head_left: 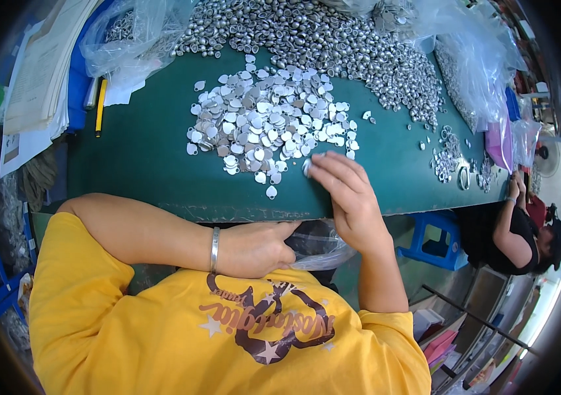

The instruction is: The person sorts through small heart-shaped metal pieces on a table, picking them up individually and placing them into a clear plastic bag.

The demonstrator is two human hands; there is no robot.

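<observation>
Two hands, head view. Right hand [351, 201] at the near side of the tags [263, 107], a heap of flat silver pieces on the green table [142, 158]; fingers bent, close together, tips over a tag or two. Pinched or merely pressed: can't tell. Left hand [254, 250] at the table's near edge, beside a clear bag [323, 249], fingers partly curled; any hold hidden. Step, my reading: drawing tags off the heap. Next move probably calls for light fingertip contact and the bag's mouth open below.
</observation>
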